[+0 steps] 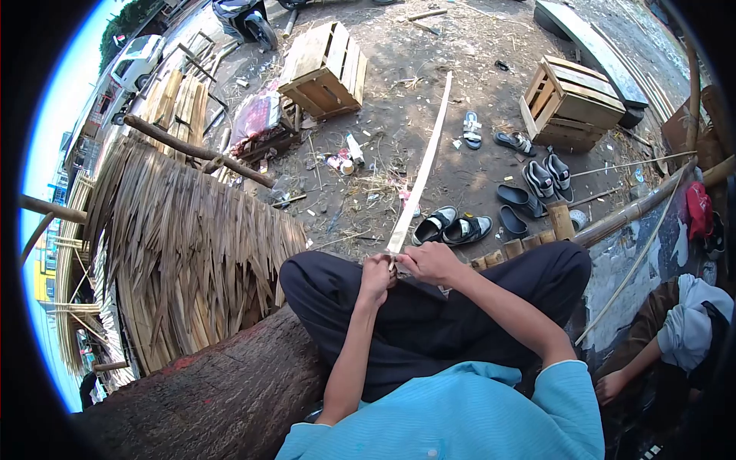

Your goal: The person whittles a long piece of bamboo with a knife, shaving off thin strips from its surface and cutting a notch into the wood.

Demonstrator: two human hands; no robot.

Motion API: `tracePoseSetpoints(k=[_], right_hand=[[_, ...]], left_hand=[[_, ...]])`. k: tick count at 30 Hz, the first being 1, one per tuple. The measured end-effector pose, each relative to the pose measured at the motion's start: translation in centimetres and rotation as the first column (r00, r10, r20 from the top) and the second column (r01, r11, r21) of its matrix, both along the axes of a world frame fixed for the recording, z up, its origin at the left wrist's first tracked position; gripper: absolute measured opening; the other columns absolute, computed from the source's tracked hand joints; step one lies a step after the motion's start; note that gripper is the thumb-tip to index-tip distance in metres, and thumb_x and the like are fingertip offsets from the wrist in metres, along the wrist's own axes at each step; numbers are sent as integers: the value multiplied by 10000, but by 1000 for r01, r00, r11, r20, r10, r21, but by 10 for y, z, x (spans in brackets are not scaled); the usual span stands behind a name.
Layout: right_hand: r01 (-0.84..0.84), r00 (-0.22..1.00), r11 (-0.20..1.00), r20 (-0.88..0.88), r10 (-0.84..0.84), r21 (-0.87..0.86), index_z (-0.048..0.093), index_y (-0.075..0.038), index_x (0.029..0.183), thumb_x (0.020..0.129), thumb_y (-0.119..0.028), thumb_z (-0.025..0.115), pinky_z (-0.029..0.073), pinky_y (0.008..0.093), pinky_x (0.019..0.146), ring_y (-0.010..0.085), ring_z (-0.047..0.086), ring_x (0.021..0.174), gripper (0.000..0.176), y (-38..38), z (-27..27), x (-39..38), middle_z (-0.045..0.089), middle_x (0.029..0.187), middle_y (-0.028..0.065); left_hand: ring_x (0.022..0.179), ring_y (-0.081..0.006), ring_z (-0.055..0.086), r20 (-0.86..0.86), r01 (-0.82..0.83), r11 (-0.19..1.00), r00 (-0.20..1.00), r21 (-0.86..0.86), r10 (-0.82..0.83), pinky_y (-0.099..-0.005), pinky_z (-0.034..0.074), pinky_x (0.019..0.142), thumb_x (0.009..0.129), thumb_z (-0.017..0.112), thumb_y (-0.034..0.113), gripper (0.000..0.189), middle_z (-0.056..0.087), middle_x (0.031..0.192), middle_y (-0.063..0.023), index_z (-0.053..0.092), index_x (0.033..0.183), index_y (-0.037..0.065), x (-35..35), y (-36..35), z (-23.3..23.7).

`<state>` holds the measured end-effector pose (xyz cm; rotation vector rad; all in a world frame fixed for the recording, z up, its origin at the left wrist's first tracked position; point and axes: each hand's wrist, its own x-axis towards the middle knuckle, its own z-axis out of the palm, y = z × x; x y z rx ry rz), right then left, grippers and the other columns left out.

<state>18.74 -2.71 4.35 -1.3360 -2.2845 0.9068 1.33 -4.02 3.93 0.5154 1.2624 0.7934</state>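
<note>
- bamboo strip (pixel 422 169): near end is in both hands over the lap, and the rest runs straight out from the person over the dirt ground (pixel 475 180).
- left hand (pixel 376 277): grip closed around the strip's near end, fist tight.
- right hand (pixel 429 262): grip closed on the same end and touching the left hand. The fingers sit right on the strip's edge.
- Can't tell whether a blade or tool sits between the hands, because the fists cover that spot.
- Risk 1: the strip's edges look raw. If either grip slides along the strip, I'd expect cuts or splinters in the fingers.
- Risk 2: the strip is long and thin and held at one end only. A sharp pull or twist could make the far end whip or dig into the litter under it.
- Risk 3: sandals (pixel 452 228) lie just right of the strip, near the hands. A sideways swing could snag them and jerk the grip.
- Risk 4: a second person (pixel 675 337) sits well to the right of the strip. A wide sweep that way could reach them.
- wooden crate (pixel 326 69): left of the strip's far end and apart from it, so low concern.
</note>
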Motion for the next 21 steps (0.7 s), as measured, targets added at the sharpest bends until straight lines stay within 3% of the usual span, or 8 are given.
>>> tracePoseSetpoints(k=[2, 6, 9, 12, 16, 21], right_hand=[[-14, 999, 999, 47, 12, 30, 588, -82, 794, 961, -418, 430, 491, 483, 564, 390, 609, 600, 407, 0, 5, 6, 597, 624, 189], [-120, 988, 971, 74, 138, -208, 628, -65, 895, 976, -438, 384, 501, 509, 668, 409, 630, 727, 453, -2, 22, 16, 633, 727, 220], [-37, 996, 960, -89, 12, -279, 629, -69, 910, 980, -426, 379, 496, 533, 693, 430, 628, 744, 441, -21, 18, 17, 638, 757, 240], [-7, 995, 956, -94, -21, -292, 633, -74, 908, 980, -420, 384, 490, 545, 709, 442, 627, 768, 432, -41, 9, 9, 638, 773, 257], [4, 1000, 979, 5, -3, -203, 643, -71, 834, 961, -457, 412, 503, 531, 637, 425, 638, 691, 468, -38, 16, 8, 634, 680, 225], [135, 990, 990, 32, -134, -46, 622, -46, 763, 942, -486, 444, 500, 506, 531, 404, 634, 593, 508, -33, -1, 5, 610, 603, 211]], left_hand=[[380, -52, 330, -59, 17, 1000, 998, 9, -16, -225, 239, 352, 1023, 410, 228, 347, 408, 521, 24, 518, 733, 72, 6, -4, 10], [380, -49, 336, -54, 12, 999, 998, 41, -10, -218, 241, 351, 1026, 410, 228, 345, 425, 533, 16, 533, 761, 45, 7, -13, 13], [376, -52, 335, 46, -59, 998, 997, -33, 60, -229, 231, 355, 1015, 451, 257, 355, 435, 524, 9, 518, 731, 55, 11, -21, 22], [371, -60, 337, 4, -40, 999, 999, 24, 40, -227, 232, 359, 1007, 476, 270, 368, 427, 515, 4, 500, 710, 54, 8, -35, 19], [385, -51, 316, -13, -57, 997, 998, 48, 57, -227, 222, 361, 1012, 468, 240, 354, 403, 518, 16, 493, 711, 55, 4, -41, 15], [375, -44, 282, -9, -60, 997, 998, 50, 61, -235, 213, 371, 1000, 482, 197, 261, 372, 510, 27, 505, 789, 46, 10, -31, 15]])
